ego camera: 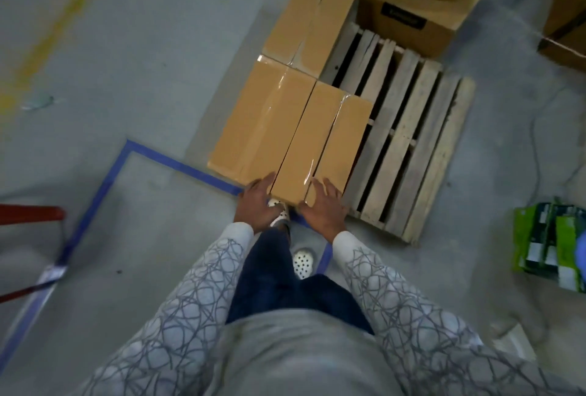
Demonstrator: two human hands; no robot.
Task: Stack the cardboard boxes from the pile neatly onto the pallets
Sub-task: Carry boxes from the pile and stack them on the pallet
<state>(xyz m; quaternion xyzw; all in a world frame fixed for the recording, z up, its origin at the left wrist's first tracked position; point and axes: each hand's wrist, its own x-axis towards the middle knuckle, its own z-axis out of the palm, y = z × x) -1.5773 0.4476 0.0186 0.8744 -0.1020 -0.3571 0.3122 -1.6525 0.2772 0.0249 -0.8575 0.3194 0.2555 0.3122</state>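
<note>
Beyond the wooden pallet (412, 141) you've got the loose box pile (412, 24), with green cartons (551, 243) off to the right. Your left hand (253, 205) and right hand (323, 208) press flat-fingered on the taped cardboard box (320, 141), which sits on the pallet.

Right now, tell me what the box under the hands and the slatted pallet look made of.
Tan rectangular box: cardboard, likely; matte brown faces, glossy clear tape on the seam. Pale slatted pallet: apparently bare wood; grainy, cracked, weathered planks.
</note>
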